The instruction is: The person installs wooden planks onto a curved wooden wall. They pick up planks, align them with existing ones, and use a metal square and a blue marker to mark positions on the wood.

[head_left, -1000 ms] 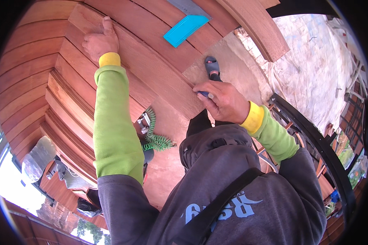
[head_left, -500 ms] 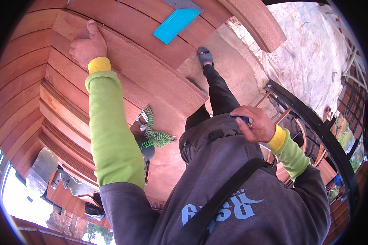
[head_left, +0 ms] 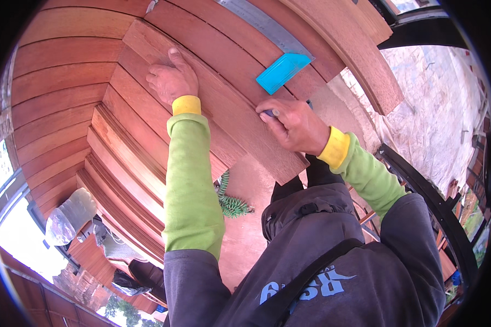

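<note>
A long reddish-brown wooden board (head_left: pixel 229 117) slants across other planks, its near end toward my waist. My left hand (head_left: pixel 174 79) is closed at its left edge, thumb lying on the top face and fingers curled at the side. Near the board's lower right edge, my right hand (head_left: pixel 294 122) is closed round a short dark-blue pen-like tool (head_left: pixel 270 113); most of it is hidden in the fist. Beyond that hand, a try square with a bright blue stock (head_left: pixel 282 72) and a grey metal blade (head_left: pixel 262 27) lies on the planks.
Stacked wooden mouldings (head_left: pixel 128 158) stand at the left. Another thick board (head_left: pixel 360 60) juts out at the upper right. A green coiled hose (head_left: pixel 233 204) hangs below the planks. A black metal frame (head_left: pixel 420 182) curves along the right, beside a pale sheet (head_left: pixel 425 92).
My right hand has moved up and left from my waist to the board, still holding the blue tool. The left hand stays on the board. The whole view has shifted.
</note>
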Available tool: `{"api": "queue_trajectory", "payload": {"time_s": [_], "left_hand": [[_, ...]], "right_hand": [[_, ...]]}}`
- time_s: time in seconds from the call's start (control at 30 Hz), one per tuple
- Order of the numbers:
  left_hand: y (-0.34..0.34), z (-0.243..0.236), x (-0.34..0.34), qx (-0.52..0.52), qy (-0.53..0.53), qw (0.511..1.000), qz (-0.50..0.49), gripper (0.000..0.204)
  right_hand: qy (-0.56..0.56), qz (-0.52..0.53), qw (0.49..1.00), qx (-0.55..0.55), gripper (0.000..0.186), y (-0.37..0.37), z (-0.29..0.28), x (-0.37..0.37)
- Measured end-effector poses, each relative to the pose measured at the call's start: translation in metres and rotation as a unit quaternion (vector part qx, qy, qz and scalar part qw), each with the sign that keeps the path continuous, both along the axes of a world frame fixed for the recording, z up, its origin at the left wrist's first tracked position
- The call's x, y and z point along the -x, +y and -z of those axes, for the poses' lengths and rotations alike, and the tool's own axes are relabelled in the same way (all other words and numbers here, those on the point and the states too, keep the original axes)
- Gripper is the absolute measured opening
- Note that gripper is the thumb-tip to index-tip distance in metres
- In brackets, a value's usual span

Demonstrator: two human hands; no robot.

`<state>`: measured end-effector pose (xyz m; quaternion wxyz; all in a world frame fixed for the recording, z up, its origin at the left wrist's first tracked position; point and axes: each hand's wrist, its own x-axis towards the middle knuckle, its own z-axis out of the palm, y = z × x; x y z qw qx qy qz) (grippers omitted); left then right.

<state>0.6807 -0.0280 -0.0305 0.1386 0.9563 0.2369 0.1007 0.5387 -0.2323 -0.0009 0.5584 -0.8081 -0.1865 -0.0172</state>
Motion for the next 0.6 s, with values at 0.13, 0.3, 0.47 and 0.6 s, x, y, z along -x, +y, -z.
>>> {"api": "queue_trajectory", "payload": {"time_s": [0.13, 0.3, 0.47, 0.6], "left_hand": [[0.001, -0.005, 0.004, 0.010, -0.014, 1.000, 0.007, 0.071], [-0.005, -0.005, 0.001, 0.003, -0.024, 1.000, 0.011, 0.068], [0.001, 0.003, 0.005, -0.027, -0.057, 0.998, 0.011, 0.069], [-0.001, -0.003, 0.009, -0.024, -0.060, 0.998, 0.002, 0.069]], "right_hand": [[-0.040, -0.021, 0.998, 0.051, 0.022, 0.055, 0.009, -0.115], [-0.061, 0.016, 0.997, 0.044, 0.034, 0.097, 0.018, -0.222], [-0.024, -0.026, 0.999, -0.013, 0.023, 0.075, 0.013, -0.165], [0.015, -0.023, 0.999, -0.038, 0.014, 0.058, 0.008, -0.122]]}}
